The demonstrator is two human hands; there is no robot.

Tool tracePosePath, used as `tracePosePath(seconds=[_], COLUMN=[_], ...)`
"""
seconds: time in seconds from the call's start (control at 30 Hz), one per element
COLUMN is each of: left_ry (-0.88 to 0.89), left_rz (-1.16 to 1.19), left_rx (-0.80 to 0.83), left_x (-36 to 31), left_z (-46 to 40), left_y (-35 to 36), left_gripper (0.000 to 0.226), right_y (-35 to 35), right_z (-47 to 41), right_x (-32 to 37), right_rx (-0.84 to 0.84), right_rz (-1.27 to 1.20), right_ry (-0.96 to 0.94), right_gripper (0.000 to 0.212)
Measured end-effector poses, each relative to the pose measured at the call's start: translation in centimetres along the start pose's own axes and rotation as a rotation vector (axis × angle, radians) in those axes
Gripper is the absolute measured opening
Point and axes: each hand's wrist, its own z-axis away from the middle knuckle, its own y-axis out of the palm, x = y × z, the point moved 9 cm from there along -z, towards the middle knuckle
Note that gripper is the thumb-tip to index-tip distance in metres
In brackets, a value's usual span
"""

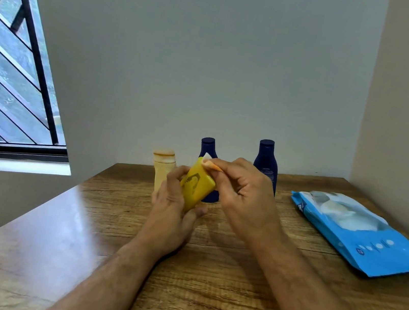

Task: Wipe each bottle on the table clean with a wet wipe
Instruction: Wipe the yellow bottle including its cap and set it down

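- Left hand [173, 198] grips yellow bottle [197, 184], tilted, held above worktop [205, 275].
- Right hand [242, 190] pinches wet wipe [209, 162] against bottle's top end.
- Cream bottle [162, 167] + 2 dark blue bottles [208, 147] [266, 162] upright at back, near wall.
- Blue wipes pack [362, 233] lies flat on right, well apart from hands.

A tilted yellow bottle [196, 188] held above the table, white wet wipe [207, 161] pressed on its top.
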Motion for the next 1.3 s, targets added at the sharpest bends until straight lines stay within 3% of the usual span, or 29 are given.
tracePosePath(seconds=[0.2, 0.43, 0.73, 1.1, 1.3], left_ry=[-0.03, 0.023, 0.003, -0.019, 0.063], left_rz=[0.093, 0.056, 0.202, -0.103, -0.114], left_rx=[-0.077, -0.006, 0.156, -0.083, -0.107], left_x=[0.0, -0.7, -0.3, 0.7, -0.1], left_z=[-0.2, 0.0, 0.4, -0.2, -0.2], left_y=[-0.8, 0.1, 1.3, -0.5, -1.3], left_gripper=[0.074, 0.078, 0.061, 0.075, 0.075], right_y=[-0.5, -0.4, 0.3, -0.4, -1.2], right_z=[0.2, 0.0, 0.1, 0.2, -0.1], right_x=[0.7, -0.1, -1.0, 0.0, -0.8], right_rx=[-0.04, -0.048, 0.024, -0.027, -0.073], right_rz=[0.035, -0.039, -0.203, -0.024, 0.025], right_ry=[-0.049, 0.004, 0.154, 0.004, 0.084], right_gripper=[0.021, 0.024, 0.026, 0.018, 0.023])
